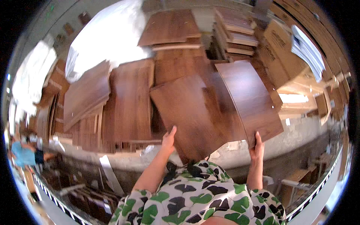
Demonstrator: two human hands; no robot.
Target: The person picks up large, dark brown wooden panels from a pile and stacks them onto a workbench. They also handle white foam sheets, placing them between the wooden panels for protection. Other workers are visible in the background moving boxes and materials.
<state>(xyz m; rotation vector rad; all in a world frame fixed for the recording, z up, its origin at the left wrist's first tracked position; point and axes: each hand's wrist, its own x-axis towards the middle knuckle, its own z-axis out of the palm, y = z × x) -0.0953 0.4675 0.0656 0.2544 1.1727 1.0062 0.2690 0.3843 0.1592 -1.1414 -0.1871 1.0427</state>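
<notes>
My left hand [169, 141] is at the left edge of a dark brown wood-grain board [189, 112], its thumb up along the edge and its other fingers hidden. That board slants across other boards in front of me. My right hand [257, 148] grips the near edge of a second, glossier wood-grain board [250, 95], thumb on top and fingers underneath. This one lies tilted to the right of the first, its far end beside a stack of boards. Slight blur softens the boards between my hands.
Stacked brown boards [129, 99] stand on the left, with another pile [170, 26] behind. A further stack [236, 37] rises at the back right. Cardboard boxes [285, 52], one bearing papers [307, 50], line the right. White plastic sheeting [108, 37] covers the back left. Another person [23, 153] is far left.
</notes>
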